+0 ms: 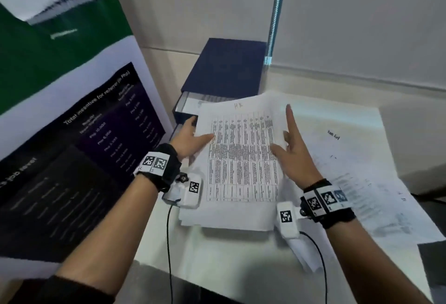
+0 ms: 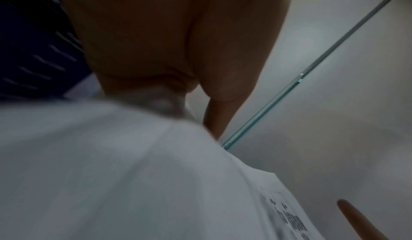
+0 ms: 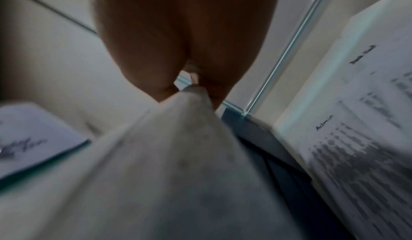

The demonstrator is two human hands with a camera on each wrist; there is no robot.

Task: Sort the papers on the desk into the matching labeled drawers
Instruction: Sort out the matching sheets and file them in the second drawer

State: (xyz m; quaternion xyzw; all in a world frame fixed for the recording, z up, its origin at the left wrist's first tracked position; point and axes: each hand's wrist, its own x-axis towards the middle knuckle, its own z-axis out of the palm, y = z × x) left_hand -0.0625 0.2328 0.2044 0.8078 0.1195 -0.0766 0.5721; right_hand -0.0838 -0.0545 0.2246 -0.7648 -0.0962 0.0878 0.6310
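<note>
The stack (image 1: 241,158) of printed sheets is held up between both hands, just in front of the drawers (image 1: 224,72), its near edge hanging over the counter (image 1: 217,262). The left hand (image 1: 188,138) grips the left edge, thumb laid on the top sheet and fingers underneath. The right hand (image 1: 293,151) pinches the right edge with thumb on top, while its index finger points straight up, clear of the paper.

By my judgement the stack is light but limp: thin sheets that bow between the grips and can slide over each other, so taking hold at both side edges, as here, should keep them square. One-handed, the bundle would likely droop and fan out.

The top sheet carries a dense table, too small to read, with what looks like "HR" handwritten above it. More papers (image 1: 350,158) lie on the counter to the right; the right wrist view shows "Admin" on one. At left a poster (image 1: 96,134) reads "Total incentive for referrer (in Php)". The blue drawers beyond have one drawer pulled out with paper inside; no label is legible.
</note>
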